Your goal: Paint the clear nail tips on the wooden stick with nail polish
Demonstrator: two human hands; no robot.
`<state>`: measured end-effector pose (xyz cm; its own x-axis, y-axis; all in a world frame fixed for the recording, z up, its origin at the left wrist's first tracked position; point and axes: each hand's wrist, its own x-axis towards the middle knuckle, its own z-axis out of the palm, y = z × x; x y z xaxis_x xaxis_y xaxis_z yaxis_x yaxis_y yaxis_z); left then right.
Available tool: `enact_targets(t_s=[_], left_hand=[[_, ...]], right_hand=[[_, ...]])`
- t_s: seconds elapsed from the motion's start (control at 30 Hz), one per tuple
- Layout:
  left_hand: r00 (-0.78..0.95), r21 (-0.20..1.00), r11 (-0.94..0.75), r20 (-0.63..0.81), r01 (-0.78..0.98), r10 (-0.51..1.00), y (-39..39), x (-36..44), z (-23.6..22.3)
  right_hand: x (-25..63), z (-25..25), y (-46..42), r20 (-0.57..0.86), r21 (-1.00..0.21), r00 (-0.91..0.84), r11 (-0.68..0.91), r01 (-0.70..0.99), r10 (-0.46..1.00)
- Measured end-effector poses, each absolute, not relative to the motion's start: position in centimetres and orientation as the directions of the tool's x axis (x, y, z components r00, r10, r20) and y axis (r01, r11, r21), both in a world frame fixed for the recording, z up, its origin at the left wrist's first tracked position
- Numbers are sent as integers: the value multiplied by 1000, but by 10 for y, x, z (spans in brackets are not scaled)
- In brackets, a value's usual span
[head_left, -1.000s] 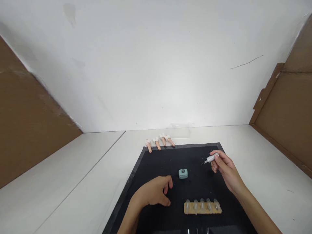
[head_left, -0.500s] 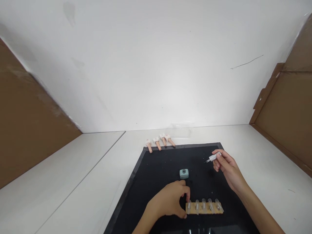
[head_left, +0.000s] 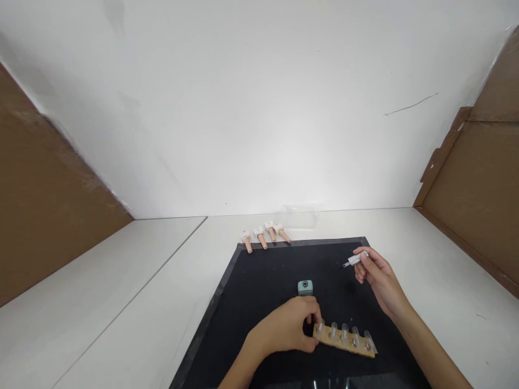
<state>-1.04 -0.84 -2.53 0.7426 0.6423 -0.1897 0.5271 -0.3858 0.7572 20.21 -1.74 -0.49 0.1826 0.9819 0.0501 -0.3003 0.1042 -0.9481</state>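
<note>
My left hand (head_left: 286, 327) is closed, its thumb and fingers pinching the left end of a tan strip (head_left: 344, 346). Several clear nail tips (head_left: 344, 330) stand along that strip, which slants down to the right. In my right hand (head_left: 379, 275) is a nail polish brush (head_left: 357, 258), held by its white cap between thumb and fingers. Its dark tip points left and down over the black mat. A small teal nail polish bottle (head_left: 305, 287) with an open neck stands just beyond my left hand.
A black mat (head_left: 259, 286) lies on the white table (head_left: 170, 286). Several flesh-coloured finger-shaped pieces with white ends (head_left: 260, 237) lie at its far left edge. Behind them is a clear plastic piece (head_left: 300, 218). Brown cardboard panels (head_left: 478, 189) stand at both sides.
My left hand has moved right to the tan strip and taken hold of its left end. The strip has turned, its left end raised. My right hand has barely shifted with the brush.
</note>
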Motion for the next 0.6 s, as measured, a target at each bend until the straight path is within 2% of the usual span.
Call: enact_targets(t_s=[0.13, 0.23, 0.3, 0.4, 0.5, 0.6], left_hand=[[707, 952, -123, -120, 282, 697, -3, -14, -28], [676, 997, 78, -42, -23, 735, 3, -17, -30], [627, 960, 158, 22, -230, 779, 5, -17, -31], [563, 835, 281, 41, -473, 826, 3, -16, -30], [589, 689, 388, 70, -612, 805, -2, -12, -30], [628, 584, 448, 140, -677, 766, -9, -6, -31]], right_hand=[[209, -5, -14, 53, -928, 234, 134, -347, 971], [216, -3, -12, 61, -907, 288, 173, -383, 956], [219, -1, -12, 63, -896, 318, 194, -399, 946], [220, 0, -13, 60, -887, 336, 204, -414, 940], [217, 0, -15, 47, -885, 323, 189, -425, 945], [212, -1, -15, 33, -889, 296, 163, -428, 955]])
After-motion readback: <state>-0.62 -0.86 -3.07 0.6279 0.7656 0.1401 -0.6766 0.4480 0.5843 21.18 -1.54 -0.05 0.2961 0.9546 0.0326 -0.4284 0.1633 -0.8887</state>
